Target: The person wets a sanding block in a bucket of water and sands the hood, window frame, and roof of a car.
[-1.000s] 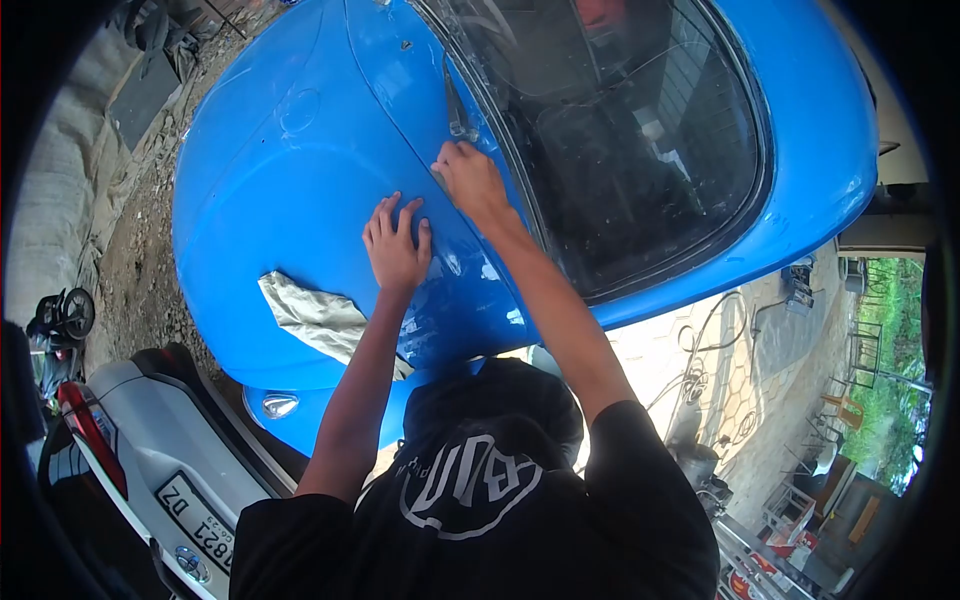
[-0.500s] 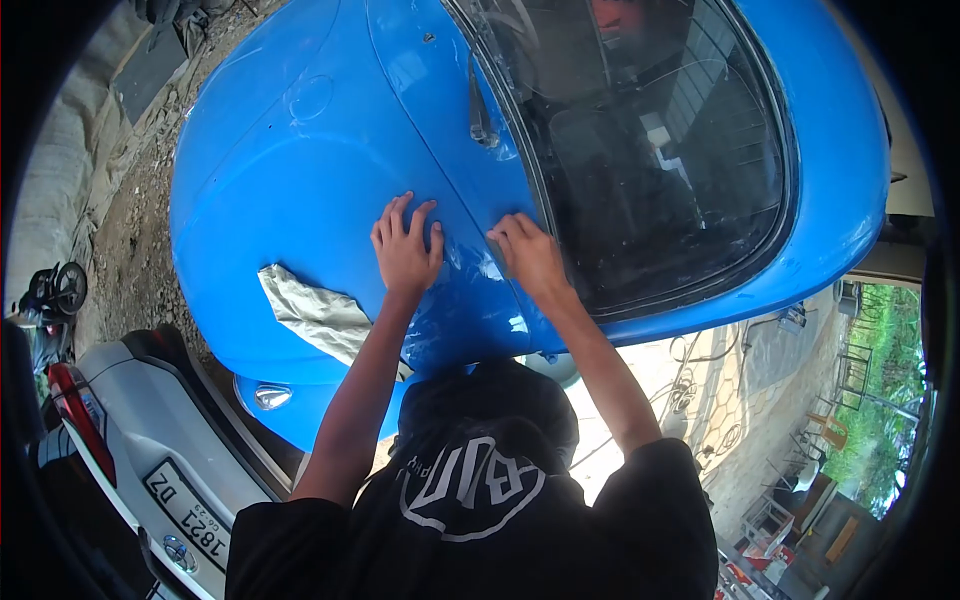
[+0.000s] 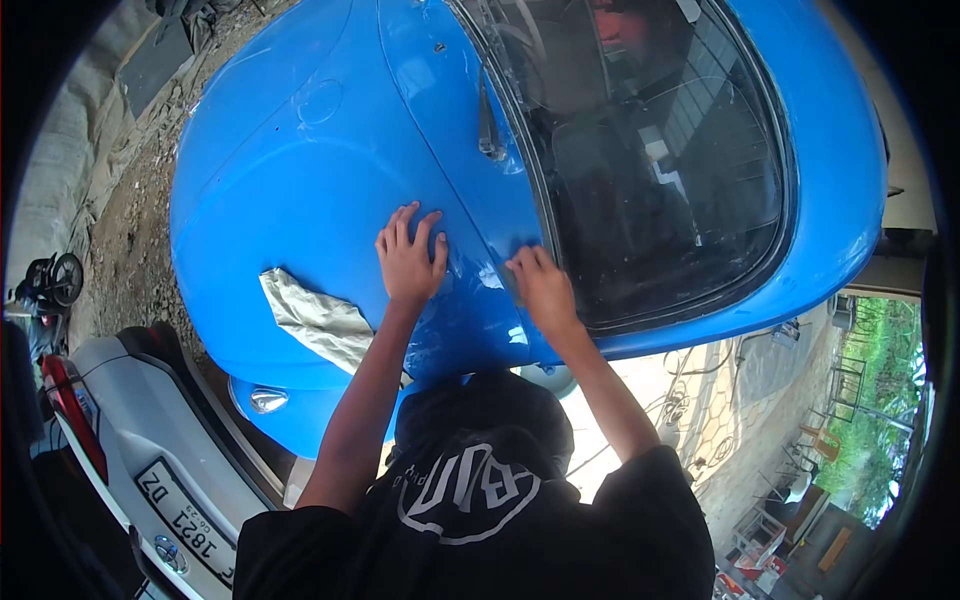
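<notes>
A blue car [image 3: 300,190] fills the middle of the view, with its dark windshield [image 3: 660,180] to the right. My left hand [image 3: 411,260] lies on the blue panel, fingers spread, holding nothing. To its right, my right hand [image 3: 541,286] is closed, its bent fingertips touching the blue surface between the hood seam and the windshield edge. Whatever it may pinch is too small to make out. A crumpled pale cloth [image 3: 318,318] rests on the panel left of my left forearm.
A silver car with a licence plate [image 3: 185,520] stands at the lower left. Farther left is a motorcycle [image 3: 55,280]. A wiper mount [image 3: 489,135] sits near the windshield's edge. At the lower right are an orange chair [image 3: 822,443] and cables on paving.
My right hand has moved down along the seam toward my body, away from the wiper mount. My left hand stays spread on the panel. The view has shifted slightly.
</notes>
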`<state>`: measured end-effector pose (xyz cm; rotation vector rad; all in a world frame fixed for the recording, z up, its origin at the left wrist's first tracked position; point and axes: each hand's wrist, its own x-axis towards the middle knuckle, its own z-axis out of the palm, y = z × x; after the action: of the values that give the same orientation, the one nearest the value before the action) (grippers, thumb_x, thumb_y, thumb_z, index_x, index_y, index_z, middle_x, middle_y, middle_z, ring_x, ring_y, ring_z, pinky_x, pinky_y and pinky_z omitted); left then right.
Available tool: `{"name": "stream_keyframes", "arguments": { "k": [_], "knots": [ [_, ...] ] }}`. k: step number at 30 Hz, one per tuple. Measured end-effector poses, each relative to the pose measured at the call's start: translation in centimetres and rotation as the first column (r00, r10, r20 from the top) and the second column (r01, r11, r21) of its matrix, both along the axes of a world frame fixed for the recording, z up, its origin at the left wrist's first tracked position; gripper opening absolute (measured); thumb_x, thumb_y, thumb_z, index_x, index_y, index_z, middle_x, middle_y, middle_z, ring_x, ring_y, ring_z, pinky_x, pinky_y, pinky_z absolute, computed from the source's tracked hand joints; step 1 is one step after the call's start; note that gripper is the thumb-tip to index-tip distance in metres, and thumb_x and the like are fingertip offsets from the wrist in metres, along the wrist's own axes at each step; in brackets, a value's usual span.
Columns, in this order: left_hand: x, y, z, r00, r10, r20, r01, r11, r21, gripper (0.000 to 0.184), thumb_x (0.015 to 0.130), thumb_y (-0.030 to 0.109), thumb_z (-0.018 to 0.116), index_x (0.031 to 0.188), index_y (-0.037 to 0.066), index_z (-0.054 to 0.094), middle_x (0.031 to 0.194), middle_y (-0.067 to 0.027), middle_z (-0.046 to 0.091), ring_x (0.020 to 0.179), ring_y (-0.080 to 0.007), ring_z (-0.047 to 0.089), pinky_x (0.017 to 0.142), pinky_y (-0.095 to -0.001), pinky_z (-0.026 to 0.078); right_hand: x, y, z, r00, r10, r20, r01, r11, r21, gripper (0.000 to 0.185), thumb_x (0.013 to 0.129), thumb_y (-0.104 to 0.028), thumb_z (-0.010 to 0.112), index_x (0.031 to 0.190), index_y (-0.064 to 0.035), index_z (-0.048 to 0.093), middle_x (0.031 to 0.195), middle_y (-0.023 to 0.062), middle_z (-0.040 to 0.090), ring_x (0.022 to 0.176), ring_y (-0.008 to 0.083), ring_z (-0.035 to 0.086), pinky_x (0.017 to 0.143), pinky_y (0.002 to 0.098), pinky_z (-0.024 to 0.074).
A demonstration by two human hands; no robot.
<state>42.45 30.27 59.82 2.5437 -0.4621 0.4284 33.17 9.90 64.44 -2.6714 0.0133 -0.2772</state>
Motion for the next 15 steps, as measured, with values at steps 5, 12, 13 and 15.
{"name": "stream_keyframes", "arguments": {
  "k": [5,12,13,15],
  "knots": [
    [-0.1,-0.1,0.1,1.0,0.004,0.008,-0.005,1.0,0.01,0.031,0.097,0.029,0.057,0.127,0.02,0.063,0.141,-0.0084,0.052,0.136,-0.0325,0.045,0.112,-0.0489,0.031,-11.5,-1.2,-0.3,0.981,-0.1,-0.167,0.093,0.994,-0.048,0.014,0.099,-0.021,0.063,0.094,-0.0093,0.056,0.092,0.0127,0.06,0.071,0.0389,0.068,0.056,0.0481,0.0561],
    [-0.1,-0.2,0.2,0.998,-0.029,0.063,0.027,0.999,0.034,0.033,0.098,0.029,0.055,0.129,0.02,0.061,0.142,-0.0104,0.051,0.136,-0.0329,0.045,0.113,-0.0479,0.029,-18.0,-1.1,1.5,0.873,-0.468,-0.14,0.488,0.842,0.229,0.029,0.087,-0.023,0.079,0.104,-0.0063,0.063,0.086,0.0148,0.068,0.07,0.0346,0.07,0.062,0.0407,0.0565],
    [-0.1,-0.1,0.2,0.997,-0.028,0.07,0.025,0.999,0.034,0.033,0.098,0.029,0.055,0.129,0.02,0.061,0.142,-0.0107,0.051,0.135,-0.0328,0.045,0.113,-0.0478,0.029,-18.6,-1.2,1.6,0.832,-0.532,-0.156,0.553,0.779,0.295,0.034,0.084,-0.024,0.083,0.105,-0.0058,0.063,0.086,0.0157,0.07,0.07,0.0335,0.07,0.063,0.0391,0.0565],
    [-0.3,-0.1,0.1,0.996,-0.035,0.087,0.031,0.999,0.043,0.033,0.099,0.03,0.055,0.13,0.021,0.061,0.142,-0.0108,0.051,0.135,-0.0324,0.045,0.113,-0.0474,0.029,-19.8,-1.4,2.2,0.727,-0.636,-0.26,0.679,0.606,0.415,0.051,0.074,-0.026,0.091,0.111,-0.0045,0.064,0.087,0.0146,0.073,0.074,0.0253,0.072,0.07,0.0342,0.0568]
  ]
}}
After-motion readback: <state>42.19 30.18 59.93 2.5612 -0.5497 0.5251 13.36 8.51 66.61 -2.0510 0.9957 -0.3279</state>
